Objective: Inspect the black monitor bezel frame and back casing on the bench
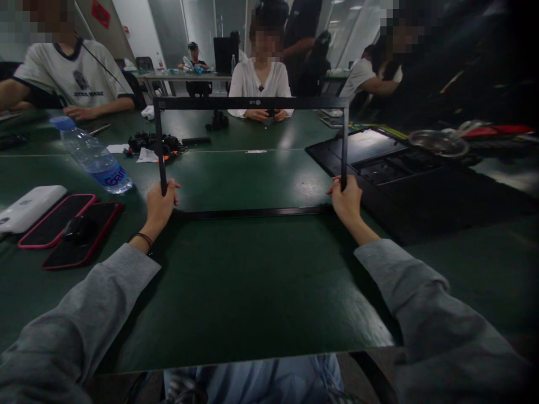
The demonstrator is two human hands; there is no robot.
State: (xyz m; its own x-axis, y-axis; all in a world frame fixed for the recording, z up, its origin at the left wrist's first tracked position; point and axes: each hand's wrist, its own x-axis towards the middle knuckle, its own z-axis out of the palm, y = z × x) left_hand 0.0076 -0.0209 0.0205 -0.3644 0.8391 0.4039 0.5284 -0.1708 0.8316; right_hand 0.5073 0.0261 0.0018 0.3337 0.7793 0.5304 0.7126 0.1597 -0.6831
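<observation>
A thin black screen bezel (252, 103) with an LG logo on its top bar stands upright over the green table, its middle an open rectangle. My left hand (160, 203) is closed around the bezel's left side near the lower corner. On the opposite side, my right hand (347, 201) grips the right bar at about the same height. The lower bar runs between the two hands, low over the tabletop; whether it touches the table I cannot tell. Both wrists come out of grey sleeves, and dark bands circle the left wrist.
At left are a tilted-looking water bottle (95, 157), a white device (31, 207) and red-edged phones (80, 247). Black laptop parts (442, 193) lie at right near a metal dish (438, 145). Cables and small gear (154, 145) sit further back. People sit across the green table (261, 280).
</observation>
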